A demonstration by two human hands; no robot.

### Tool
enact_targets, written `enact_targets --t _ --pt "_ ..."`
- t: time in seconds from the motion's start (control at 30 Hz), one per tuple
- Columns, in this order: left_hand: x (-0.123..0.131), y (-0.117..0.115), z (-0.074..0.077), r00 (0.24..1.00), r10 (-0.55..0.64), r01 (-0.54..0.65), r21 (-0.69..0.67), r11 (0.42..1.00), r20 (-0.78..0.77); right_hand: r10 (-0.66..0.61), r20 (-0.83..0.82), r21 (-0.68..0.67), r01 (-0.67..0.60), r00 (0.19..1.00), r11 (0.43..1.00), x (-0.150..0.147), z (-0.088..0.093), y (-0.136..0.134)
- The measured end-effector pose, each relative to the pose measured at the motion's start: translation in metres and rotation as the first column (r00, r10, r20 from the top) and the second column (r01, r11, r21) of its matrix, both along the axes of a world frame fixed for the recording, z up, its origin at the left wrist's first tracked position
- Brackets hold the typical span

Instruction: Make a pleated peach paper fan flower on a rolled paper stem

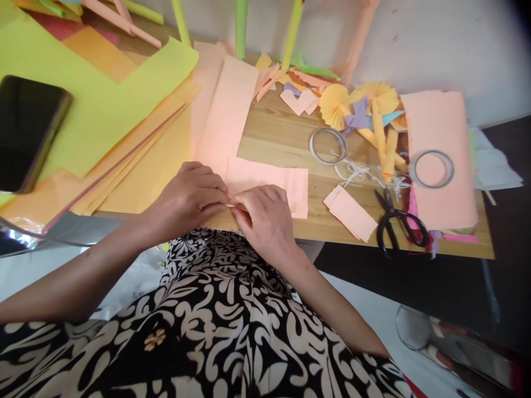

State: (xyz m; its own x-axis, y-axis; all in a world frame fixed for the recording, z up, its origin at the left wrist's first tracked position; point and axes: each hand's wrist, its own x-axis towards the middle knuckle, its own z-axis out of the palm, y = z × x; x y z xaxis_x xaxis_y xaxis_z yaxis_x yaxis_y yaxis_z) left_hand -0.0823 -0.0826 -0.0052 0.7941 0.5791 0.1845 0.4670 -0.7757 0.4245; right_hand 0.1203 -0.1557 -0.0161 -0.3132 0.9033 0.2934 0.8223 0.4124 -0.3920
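Observation:
At the table's front edge, my left hand [188, 193] and my right hand [265, 221] meet, fingertips pinched on the near edge of a strip of peach paper [269, 174]. The strip lies under and beyond my fingers, and its pinched edge is mostly covered by them. Larger peach sheets [228, 105] lie flat just past my left hand. To the right of my right hand rests a small stack of cut peach rectangles [350, 213]. Black-handled scissors [398, 224] lie farther right with their blades partly spread.
A phone [29, 132] rests on yellow-green paper [108, 110] at left. Two tape rolls [327, 146], yellow paper fans [334, 106], white string [352, 172] and a folded peach piece [440, 121] occupy the right. Rolled paper tubes [241, 27] lean on the back wall.

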Motion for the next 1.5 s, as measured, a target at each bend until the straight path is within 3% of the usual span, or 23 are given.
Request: enact_targets --t 0.33,0.67,0.93,1.2,1.4,1.5 --pt "0.002 0.002 0.003 0.999 -0.027 0.026 0.020 0.999 0.039 -0.031 -0.027 0.055 0.032 0.999 0.998 -0.002 -0.005 0.001" --pt "-0.004 0.002 -0.005 0.987 -0.064 0.059 0.041 0.997 0.148 -0.074 -0.042 0.046 0.076 0.996 0.996 -0.005 0.000 -0.005" --pt "-0.006 0.000 -0.010 0.954 -0.117 0.082 0.133 0.988 0.275 -0.084 -0.087 0.070 0.090 0.993 0.993 -0.006 -0.001 -0.006" --pt "-0.006 -0.001 -0.011 0.975 -0.039 0.006 0.145 0.989 0.221 -0.077 -0.104 0.055 0.083 0.992 0.995 -0.008 -0.004 -0.008" --pt "-0.008 -0.003 -0.017 0.979 -0.053 -0.002 0.268 0.963 0.198 -0.127 -0.087 0.095 0.135 0.988 0.986 0.018 0.002 -0.021" --pt "-0.009 -0.004 -0.019 0.976 -0.076 0.009 0.310 0.951 0.205 -0.098 -0.013 0.135 0.099 0.995 0.986 0.040 0.006 -0.032"
